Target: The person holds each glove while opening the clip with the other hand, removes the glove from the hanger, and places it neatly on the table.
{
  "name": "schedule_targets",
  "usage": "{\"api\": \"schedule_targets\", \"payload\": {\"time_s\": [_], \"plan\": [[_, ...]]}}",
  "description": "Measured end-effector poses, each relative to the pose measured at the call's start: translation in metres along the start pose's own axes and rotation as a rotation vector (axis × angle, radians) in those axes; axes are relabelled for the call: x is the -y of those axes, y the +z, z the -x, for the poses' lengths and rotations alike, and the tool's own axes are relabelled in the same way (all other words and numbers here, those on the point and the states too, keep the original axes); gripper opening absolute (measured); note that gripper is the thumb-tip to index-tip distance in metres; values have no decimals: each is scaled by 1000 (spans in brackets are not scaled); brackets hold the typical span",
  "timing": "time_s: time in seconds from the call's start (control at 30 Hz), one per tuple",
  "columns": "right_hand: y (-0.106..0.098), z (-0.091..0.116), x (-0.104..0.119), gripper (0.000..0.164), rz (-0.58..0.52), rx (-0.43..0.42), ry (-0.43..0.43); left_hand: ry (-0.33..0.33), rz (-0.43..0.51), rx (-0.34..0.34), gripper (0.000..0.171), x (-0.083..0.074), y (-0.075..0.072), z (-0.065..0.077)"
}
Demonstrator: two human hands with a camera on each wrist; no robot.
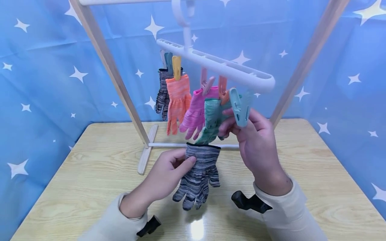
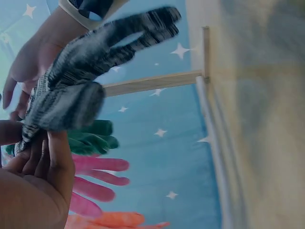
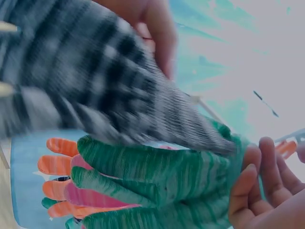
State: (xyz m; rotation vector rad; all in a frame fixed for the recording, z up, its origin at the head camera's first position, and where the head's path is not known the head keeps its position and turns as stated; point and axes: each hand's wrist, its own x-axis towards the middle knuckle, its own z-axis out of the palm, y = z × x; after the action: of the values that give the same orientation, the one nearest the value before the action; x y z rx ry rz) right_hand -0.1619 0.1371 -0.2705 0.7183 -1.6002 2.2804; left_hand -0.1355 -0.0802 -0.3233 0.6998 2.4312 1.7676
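So the left hand (image 1: 166, 174) has a black-and-grey striped knit glove (image 1: 199, 175) by the cuff, thumb across the front and fingers tucked behind. The glove is just below the middle of the head view, cuff up, fingers dangling over the pale wood-grain table (image 1: 99, 180). The right hand (image 1: 257, 140) is up at right of centre, fingers bent but not balled up, right by the cuff of a mottled green knit glove (image 1: 212, 113) and behind a teal plastic clothespin (image 1: 238, 108). Can't tell if it's pinching anything.

Only the head view gives you the whole long white plastic hanger (image 1: 217, 64), with a pink knit glove (image 1: 196, 110) and an orange knit glove (image 1: 178, 100) hanging left of the green one. The left wrist view gets what that angle hides: the left hand's fingers bunched under the striped cuff, glove fingers poking toward the upper right. Right wrist view has the green glove big across the lower middle, its fingers pointing left, and the striped one a blur across the upper left.

Striped glove looks soft and a bit floppy, streaky bands all over, thin black edge on the cuff, fingers slightly spread.
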Motion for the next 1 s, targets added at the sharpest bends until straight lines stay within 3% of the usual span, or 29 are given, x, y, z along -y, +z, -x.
{"api": "schedule_targets", "payload": {"time_s": [0.27, 0.5, 0.6, 1.0], "plan": [[1, -2, -1, 25, 12, -20, 15, -176, 33, 75, 26, 23, -21, 6], [-3, -2, -2, 26, 31, -15, 22, -287, 181, 178, 34, 43, -32, 5], [-3, -2, -2, 25, 15, -2, 17, -332, 206, 188, 35, 52, -39, 4], [-3, 0, -2, 23, 17, 25, 19, -399, 204, 178, 33, 79, -52, -8]]}}
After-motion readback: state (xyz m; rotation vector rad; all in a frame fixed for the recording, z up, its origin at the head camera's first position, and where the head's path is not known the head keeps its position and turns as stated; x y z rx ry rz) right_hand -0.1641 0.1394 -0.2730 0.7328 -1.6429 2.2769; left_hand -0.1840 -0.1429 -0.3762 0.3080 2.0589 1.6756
